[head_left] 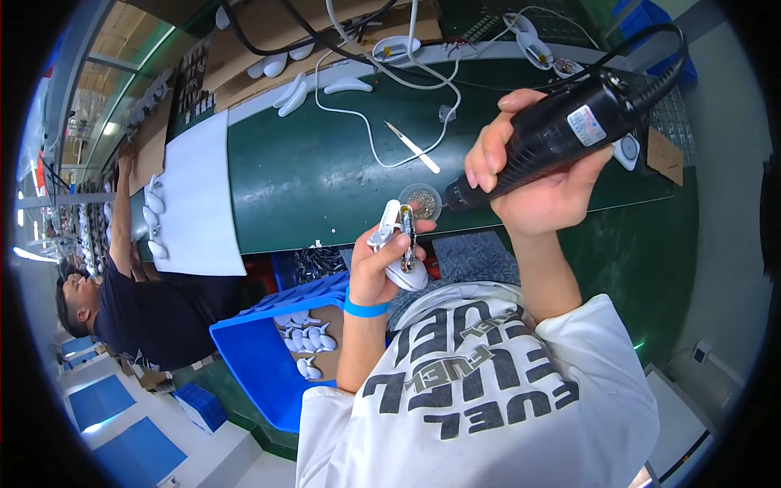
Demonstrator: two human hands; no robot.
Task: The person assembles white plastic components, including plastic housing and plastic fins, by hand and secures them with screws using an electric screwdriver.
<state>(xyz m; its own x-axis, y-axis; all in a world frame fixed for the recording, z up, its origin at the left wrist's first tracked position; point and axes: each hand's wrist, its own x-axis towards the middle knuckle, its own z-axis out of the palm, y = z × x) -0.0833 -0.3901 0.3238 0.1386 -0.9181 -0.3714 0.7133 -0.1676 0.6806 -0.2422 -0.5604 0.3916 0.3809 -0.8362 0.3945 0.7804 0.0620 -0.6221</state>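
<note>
My right hand (549,183) is wrapped round a black electric screwdriver (537,142), its tip pointing down-left toward a small clear dish of screws (422,202). Just below that dish, my left hand (376,268) grips a white plastic housing (407,277); its open side shows a narrow circuit board (407,232). A blue band circles my left wrist. On the green mat (309,179), beyond the dish, lies a thin pointed tool (415,150) with a pale handle. The screwdriver's tip is close to the dish's right rim; whether they touch I cannot tell.
A white cable (370,134) loops over the mat. White shells (293,93) lie at the far edge, near cardboard. A white sheet (199,195) covers the left side, where a co-worker (154,301) sits. Near my left forearm stands a blue bin (260,366) holding white parts.
</note>
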